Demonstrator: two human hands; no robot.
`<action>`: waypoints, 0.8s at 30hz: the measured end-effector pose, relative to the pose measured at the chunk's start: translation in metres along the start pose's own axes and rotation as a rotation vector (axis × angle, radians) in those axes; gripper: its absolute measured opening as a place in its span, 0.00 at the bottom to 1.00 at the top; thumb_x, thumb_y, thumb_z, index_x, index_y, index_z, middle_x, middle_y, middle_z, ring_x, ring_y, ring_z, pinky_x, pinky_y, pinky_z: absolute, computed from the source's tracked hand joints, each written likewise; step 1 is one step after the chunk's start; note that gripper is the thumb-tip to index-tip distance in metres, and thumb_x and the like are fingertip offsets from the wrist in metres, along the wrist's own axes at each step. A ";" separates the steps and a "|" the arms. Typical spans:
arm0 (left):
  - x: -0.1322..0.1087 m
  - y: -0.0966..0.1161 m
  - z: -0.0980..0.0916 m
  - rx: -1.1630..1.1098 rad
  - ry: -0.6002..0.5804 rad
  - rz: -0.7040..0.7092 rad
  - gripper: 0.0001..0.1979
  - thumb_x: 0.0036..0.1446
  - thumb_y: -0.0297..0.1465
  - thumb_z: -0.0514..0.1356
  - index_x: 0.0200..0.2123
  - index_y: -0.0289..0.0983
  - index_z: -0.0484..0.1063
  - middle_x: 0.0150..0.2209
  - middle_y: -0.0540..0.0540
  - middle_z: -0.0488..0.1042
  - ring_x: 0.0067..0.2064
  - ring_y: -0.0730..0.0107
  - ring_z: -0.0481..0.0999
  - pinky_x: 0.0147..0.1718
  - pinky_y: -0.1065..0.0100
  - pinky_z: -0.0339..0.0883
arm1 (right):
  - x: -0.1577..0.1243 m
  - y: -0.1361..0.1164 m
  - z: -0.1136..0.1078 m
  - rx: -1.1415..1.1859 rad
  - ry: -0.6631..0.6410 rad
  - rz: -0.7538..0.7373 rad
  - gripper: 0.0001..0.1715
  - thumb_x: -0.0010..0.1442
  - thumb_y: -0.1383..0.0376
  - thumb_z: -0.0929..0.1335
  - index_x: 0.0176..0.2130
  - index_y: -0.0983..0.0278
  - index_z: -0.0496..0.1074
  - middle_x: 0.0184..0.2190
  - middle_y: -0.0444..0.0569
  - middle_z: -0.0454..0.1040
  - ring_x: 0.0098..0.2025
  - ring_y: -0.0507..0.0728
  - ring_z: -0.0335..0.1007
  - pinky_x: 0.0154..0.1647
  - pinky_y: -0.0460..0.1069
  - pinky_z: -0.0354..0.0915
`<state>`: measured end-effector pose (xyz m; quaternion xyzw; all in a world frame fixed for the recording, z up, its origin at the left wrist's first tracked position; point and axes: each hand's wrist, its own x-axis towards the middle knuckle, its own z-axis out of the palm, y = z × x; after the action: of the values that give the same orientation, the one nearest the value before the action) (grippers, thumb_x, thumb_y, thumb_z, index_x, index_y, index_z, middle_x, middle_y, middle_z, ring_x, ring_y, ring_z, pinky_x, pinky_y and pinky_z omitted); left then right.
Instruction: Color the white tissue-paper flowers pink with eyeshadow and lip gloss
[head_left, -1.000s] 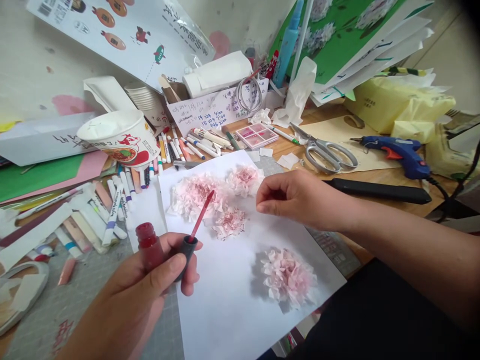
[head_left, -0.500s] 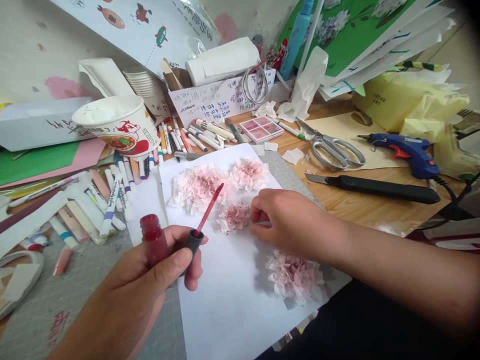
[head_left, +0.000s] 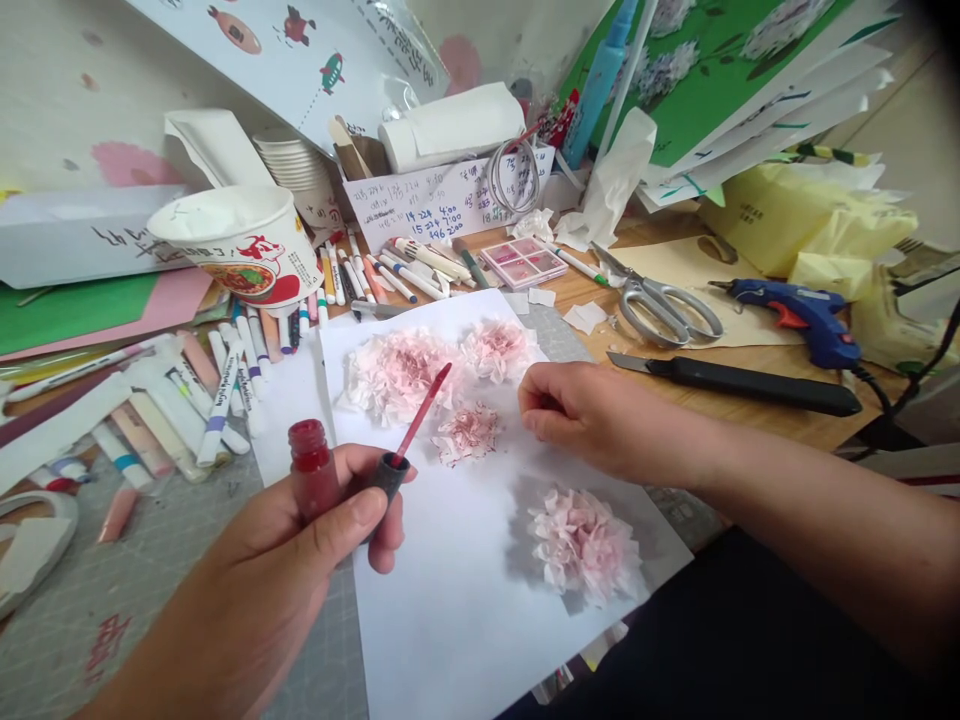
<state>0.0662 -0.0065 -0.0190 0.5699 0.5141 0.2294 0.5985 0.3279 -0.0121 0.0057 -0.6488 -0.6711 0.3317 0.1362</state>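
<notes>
My left hand [head_left: 322,530] is closed round a small open bottle of dark red lip tint [head_left: 311,475]. Between its thumb and fingers it also grips the black cap of the applicator wand [head_left: 424,412], whose red tip points up and to the right. Loosely curled, my right hand [head_left: 566,408] hovers over the paper, with nothing visible in its fingers. Nearest to it is a small paper flower with red-tipped petals [head_left: 466,434]. Around that lie a large pink-white paper flower [head_left: 401,375], another behind [head_left: 496,350] and one in front [head_left: 586,545], all on white paper [head_left: 442,600].
Many markers [head_left: 225,400] lie at the left beside a paper noodle bowl [head_left: 236,245]. Scissors [head_left: 664,305], a utility knife [head_left: 735,383] and a blue glue gun [head_left: 799,310] lie at the right. A pink palette [head_left: 523,262] sits behind the flowers.
My right hand has drawn back to the right, away from the small red-tipped flower, its fingers curling in. My left hand keeps its hold on the bottle and wand, nearly still.
</notes>
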 end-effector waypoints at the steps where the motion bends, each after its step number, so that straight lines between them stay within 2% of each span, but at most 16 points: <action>1: 0.000 0.000 0.000 0.000 0.001 0.004 0.14 0.54 0.44 0.61 0.23 0.43 0.75 0.22 0.49 0.71 0.30 0.61 0.69 0.36 0.62 0.59 | 0.000 0.002 0.001 0.020 0.006 0.004 0.08 0.54 0.72 0.65 0.26 0.61 0.63 0.22 0.40 0.67 0.24 0.50 0.57 0.24 0.47 0.52; 3: 0.001 0.000 0.000 0.002 0.002 0.005 0.14 0.54 0.44 0.61 0.23 0.43 0.75 0.22 0.49 0.71 0.30 0.61 0.69 0.36 0.62 0.59 | 0.000 0.006 0.002 0.122 0.035 0.014 0.06 0.55 0.72 0.65 0.28 0.62 0.67 0.26 0.43 0.73 0.27 0.51 0.63 0.27 0.47 0.57; 5: 0.001 0.000 0.000 0.001 -0.001 -0.003 0.14 0.54 0.45 0.61 0.24 0.43 0.76 0.22 0.49 0.71 0.30 0.62 0.68 0.36 0.62 0.59 | 0.001 0.010 0.004 0.285 0.082 -0.029 0.06 0.58 0.71 0.65 0.30 0.63 0.69 0.35 0.48 0.78 0.35 0.53 0.70 0.36 0.48 0.62; 7: 0.001 -0.001 0.000 -0.002 -0.006 -0.007 0.14 0.54 0.45 0.62 0.24 0.43 0.76 0.22 0.50 0.71 0.29 0.62 0.68 0.35 0.62 0.59 | 0.002 0.012 0.006 0.509 0.103 -0.104 0.06 0.59 0.70 0.65 0.29 0.63 0.67 0.44 0.51 0.78 0.42 0.53 0.73 0.41 0.48 0.64; 8: 0.001 -0.001 -0.001 -0.005 -0.005 -0.006 0.14 0.54 0.45 0.62 0.24 0.43 0.76 0.22 0.50 0.71 0.29 0.63 0.68 0.35 0.62 0.59 | 0.003 0.012 0.007 0.631 0.097 -0.127 0.07 0.60 0.70 0.65 0.29 0.63 0.66 0.46 0.52 0.78 0.41 0.53 0.73 0.41 0.48 0.65; 9: 0.001 -0.002 -0.001 -0.007 -0.008 -0.009 0.14 0.54 0.45 0.62 0.24 0.43 0.76 0.22 0.50 0.71 0.29 0.62 0.68 0.35 0.63 0.59 | 0.003 0.011 0.009 0.745 0.080 -0.128 0.08 0.60 0.69 0.65 0.29 0.63 0.64 0.45 0.52 0.78 0.39 0.52 0.74 0.40 0.48 0.66; 11: 0.001 -0.003 -0.002 -0.011 -0.004 -0.012 0.14 0.55 0.45 0.62 0.25 0.43 0.76 0.23 0.49 0.72 0.30 0.62 0.68 0.35 0.63 0.60 | 0.005 0.008 0.011 0.920 0.026 -0.083 0.09 0.61 0.69 0.65 0.29 0.63 0.63 0.37 0.49 0.78 0.32 0.50 0.73 0.34 0.47 0.66; 14: 0.002 -0.002 -0.002 -0.013 0.008 -0.012 0.14 0.54 0.46 0.62 0.25 0.43 0.76 0.23 0.49 0.72 0.30 0.62 0.67 0.36 0.62 0.60 | 0.006 0.005 0.011 0.992 -0.007 -0.049 0.09 0.58 0.70 0.66 0.27 0.62 0.63 0.24 0.42 0.73 0.24 0.48 0.67 0.28 0.46 0.63; 16: 0.002 -0.001 -0.001 -0.011 0.018 -0.007 0.14 0.52 0.47 0.63 0.24 0.43 0.76 0.22 0.49 0.71 0.29 0.62 0.67 0.35 0.62 0.60 | 0.006 0.007 0.008 0.913 0.048 -0.088 0.08 0.56 0.70 0.67 0.27 0.62 0.64 0.22 0.40 0.70 0.23 0.48 0.64 0.27 0.46 0.61; 19: 0.001 0.001 0.001 -0.011 0.014 -0.010 0.15 0.53 0.47 0.63 0.24 0.43 0.76 0.22 0.49 0.71 0.30 0.61 0.67 0.33 0.63 0.60 | 0.005 0.010 0.005 0.528 0.119 -0.129 0.04 0.55 0.69 0.68 0.29 0.62 0.67 0.23 0.41 0.70 0.25 0.49 0.63 0.28 0.46 0.59; 21: 0.000 0.001 0.001 -0.011 0.012 -0.006 0.15 0.53 0.46 0.63 0.24 0.43 0.76 0.22 0.49 0.71 0.30 0.61 0.68 0.32 0.64 0.60 | 0.003 0.010 0.006 0.232 0.096 -0.120 0.02 0.55 0.69 0.68 0.31 0.63 0.70 0.25 0.42 0.70 0.26 0.50 0.62 0.29 0.47 0.59; 24: -0.001 0.000 0.001 -0.015 0.032 0.008 0.13 0.52 0.45 0.63 0.23 0.43 0.76 0.22 0.49 0.71 0.30 0.63 0.69 0.31 0.65 0.61 | 0.001 0.007 0.010 -0.018 0.076 -0.134 0.04 0.54 0.71 0.67 0.32 0.64 0.72 0.28 0.44 0.71 0.28 0.50 0.63 0.31 0.46 0.58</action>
<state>0.0669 -0.0081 -0.0186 0.5636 0.5196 0.2448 0.5937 0.3270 -0.0146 -0.0065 -0.6157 -0.7105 0.2909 0.1774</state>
